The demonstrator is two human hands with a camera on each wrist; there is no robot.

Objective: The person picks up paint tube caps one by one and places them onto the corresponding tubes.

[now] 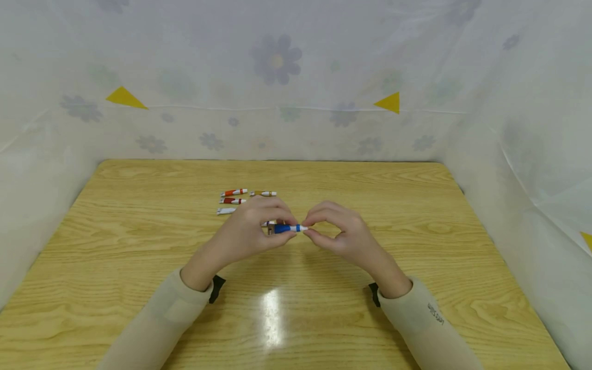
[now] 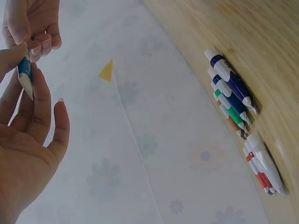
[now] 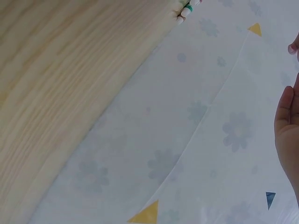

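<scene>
Above the table, my left hand (image 1: 250, 226) pinches a small blue paint tube (image 1: 283, 228) between thumb and fingers. The tube lies level, its flat crimped end toward the left palm. At the other end, the thumb and finger of my right hand (image 1: 347, 232) pinch the white cap (image 1: 303, 228). Whether the cap is loose cannot be seen. The left wrist view shows the same tube (image 2: 25, 72) between both hands. Only part of the right hand (image 3: 290, 126) shows in the right wrist view, at its edge.
Behind the left hand lie an orange tube (image 1: 234, 192), a dark red tube (image 1: 231, 201), a white tube (image 1: 225, 211) and an ochre tube (image 1: 262, 193). Dark blue (image 2: 232, 79) and green tubes (image 2: 229, 109) show in the left wrist view. A flowered cloth (image 1: 277, 128) borders the wooden table (image 1: 296, 329).
</scene>
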